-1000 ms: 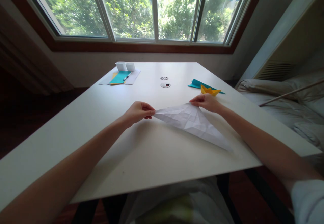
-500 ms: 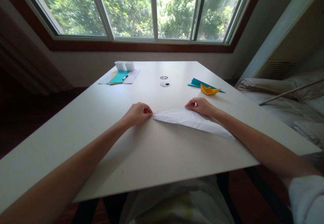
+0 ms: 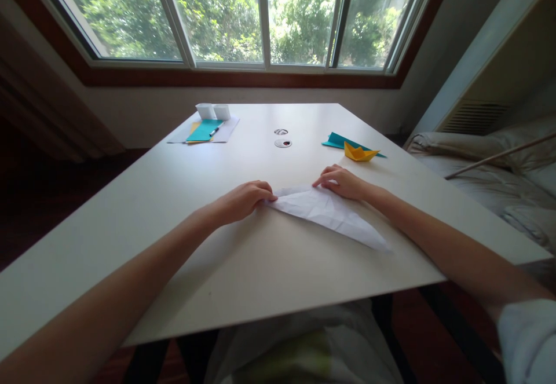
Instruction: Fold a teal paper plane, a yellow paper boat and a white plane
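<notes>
A creased, folded white sheet of paper (image 3: 325,211) lies on the near part of the white table, its long point angled toward the lower right. My left hand (image 3: 248,200) pinches the paper's left corner between thumb and fingers. At the paper's far edge, my right hand (image 3: 339,182) is closed on it with bent fingers, the fingertips on the sheet. Just beyond my right hand stand a yellow paper boat (image 3: 360,153) and a folded teal paper piece (image 3: 341,141) behind it.
On the table (image 3: 182,297), at the back left, teal paper (image 3: 203,131) lies over yellow and white sheets with a pen (image 3: 216,130). Two white paper boxes (image 3: 212,112) stand behind. Two round inserts (image 3: 282,143) sit at the middle back. A window spans the wall beyond.
The paper has turned slightly, its right point swinging nearer to me and left. My left hand has shifted a little right, its fingers now over the corner; my right hand has moved slightly left.
</notes>
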`<act>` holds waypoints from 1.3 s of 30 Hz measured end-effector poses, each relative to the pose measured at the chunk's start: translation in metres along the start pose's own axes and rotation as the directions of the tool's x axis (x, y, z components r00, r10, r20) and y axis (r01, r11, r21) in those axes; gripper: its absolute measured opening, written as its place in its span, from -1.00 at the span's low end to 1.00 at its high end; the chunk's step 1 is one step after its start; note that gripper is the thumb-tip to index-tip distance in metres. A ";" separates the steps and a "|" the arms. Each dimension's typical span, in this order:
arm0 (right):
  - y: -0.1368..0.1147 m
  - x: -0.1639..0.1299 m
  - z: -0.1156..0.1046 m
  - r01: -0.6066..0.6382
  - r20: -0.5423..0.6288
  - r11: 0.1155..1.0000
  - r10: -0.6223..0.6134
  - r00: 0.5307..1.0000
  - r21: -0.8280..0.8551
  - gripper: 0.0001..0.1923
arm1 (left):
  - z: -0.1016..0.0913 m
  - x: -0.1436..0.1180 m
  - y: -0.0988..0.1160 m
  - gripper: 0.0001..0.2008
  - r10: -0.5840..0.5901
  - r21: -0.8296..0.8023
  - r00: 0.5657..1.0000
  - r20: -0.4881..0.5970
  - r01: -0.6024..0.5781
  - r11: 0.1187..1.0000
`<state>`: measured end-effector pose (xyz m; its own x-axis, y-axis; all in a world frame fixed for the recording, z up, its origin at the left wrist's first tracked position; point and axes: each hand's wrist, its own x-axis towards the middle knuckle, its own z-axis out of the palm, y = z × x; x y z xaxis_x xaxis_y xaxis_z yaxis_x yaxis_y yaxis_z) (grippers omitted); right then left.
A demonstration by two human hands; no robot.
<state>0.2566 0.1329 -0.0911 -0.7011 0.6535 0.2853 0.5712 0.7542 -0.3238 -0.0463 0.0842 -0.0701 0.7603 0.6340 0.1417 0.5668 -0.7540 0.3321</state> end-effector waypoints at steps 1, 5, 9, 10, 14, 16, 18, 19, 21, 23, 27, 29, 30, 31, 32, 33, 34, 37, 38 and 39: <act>0.001 0.000 0.000 0.002 0.000 1.000 -0.002 1.000 0.009 -0.75 | 0.000 0.000 0.000 -0.63 0.002 -0.008 1.000 0.003 -0.002 1.000; 0.002 0.000 0.000 0.009 -0.001 1.000 -0.009 1.000 0.029 -0.76 | 0.003 -0.003 0.007 -0.62 -0.018 0.072 1.000 0.018 0.017 0.997; 0.001 0.000 0.001 -0.001 -0.003 0.999 0.001 1.000 0.052 -0.76 | 0.007 -0.008 0.018 -0.60 -0.082 0.189 0.995 0.061 0.069 0.980; 0.000 -0.001 0.001 -0.003 -0.004 0.998 0.003 1.000 0.061 -0.76 | 0.008 -0.009 0.021 -0.58 -0.101 0.216 0.992 0.080 0.082 0.973; 0.000 -0.001 0.001 -0.009 -0.005 0.997 0.009 1.000 0.079 -0.75 | 0.007 -0.009 0.033 -0.56 -0.151 0.302 0.978 0.145 0.102 0.948; 0.000 0.000 0.001 -0.005 0.003 0.998 0.005 1.000 0.065 -0.75 | 0.005 -0.006 0.039 -0.53 -0.168 0.323 0.976 0.139 0.116 0.939; 0.001 0.001 0.001 -0.005 0.011 0.999 0.005 1.000 0.037 -0.74 | 0.004 -0.004 0.043 -0.52 -0.174 0.348 0.979 0.104 0.128 0.929; 0.002 0.001 0.001 -0.006 0.012 1.000 0.006 1.000 0.023 -0.73 | 0.004 -0.002 0.045 -0.55 -0.172 0.364 0.982 0.080 0.132 0.922; 0.004 0.002 0.000 -0.008 0.013 1.000 0.008 1.000 0.003 -0.73 | 0.005 0.000 0.046 -0.64 -0.156 0.385 0.987 0.037 0.130 0.914; 0.004 0.002 -0.001 -0.008 0.012 1.000 0.008 1.000 0.001 -0.74 | 0.008 0.004 0.045 -0.69 -0.115 0.360 0.993 0.018 0.101 0.928; 0.003 0.003 -0.004 -0.018 0.010 1.000 0.017 1.000 0.026 -0.77 | 0.016 0.013 0.037 -0.71 0.015 0.177 1.000 -0.001 -0.014 0.984; 0.003 0.003 -0.005 -0.031 0.012 0.999 0.030 0.999 0.028 -0.77 | 0.019 0.017 0.034 -0.74 0.053 0.090 0.999 -0.003 -0.052 0.995; 0.004 0.003 -0.005 -0.036 0.012 0.999 0.036 0.999 0.027 -0.78 | 0.020 0.019 0.033 -0.76 0.060 0.064 0.998 0.003 -0.060 0.996; 0.004 0.003 -0.005 -0.039 0.011 0.999 0.039 0.999 0.027 -0.78 | 0.022 0.020 0.031 -0.78 0.060 0.050 0.998 0.007 -0.061 0.997; 0.005 0.003 -0.004 -0.039 0.009 0.999 0.038 0.999 0.029 -0.78 | 0.023 0.021 0.031 -0.79 0.055 0.047 0.998 0.010 -0.056 0.997; 0.006 0.003 -0.004 -0.035 0.006 0.999 0.035 0.999 0.031 -0.79 | 0.024 0.021 0.030 -0.79 0.048 0.048 0.999 0.013 -0.049 0.998; 0.007 0.003 -0.004 -0.030 0.003 0.999 0.029 1.000 0.033 -0.79 | 0.026 0.020 0.030 -0.79 0.039 0.051 0.999 0.013 -0.040 0.998; 0.008 0.002 -0.003 -0.008 -0.006 1.000 0.008 1.000 0.003 -0.79 | 0.028 0.019 0.029 -0.77 -0.020 0.029 1.000 -0.006 0.020 0.999; 0.007 0.002 -0.003 0.002 -0.008 1.000 -0.002 1.000 -0.023 -0.80 | 0.029 0.019 0.029 -0.76 -0.054 0.008 0.998 -0.020 0.054 0.998; 0.006 0.002 -0.003 0.014 -0.008 0.998 -0.015 1.000 -0.054 -0.80 | 0.030 0.019 0.029 -0.76 -0.091 -0.016 0.995 -0.036 0.091 0.996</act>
<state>0.2603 0.1391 -0.0896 -0.7061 0.6429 0.2970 0.5834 0.7658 -0.2707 -0.0063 0.0694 -0.0858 0.6936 0.7058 0.1442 0.6281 -0.6905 0.3586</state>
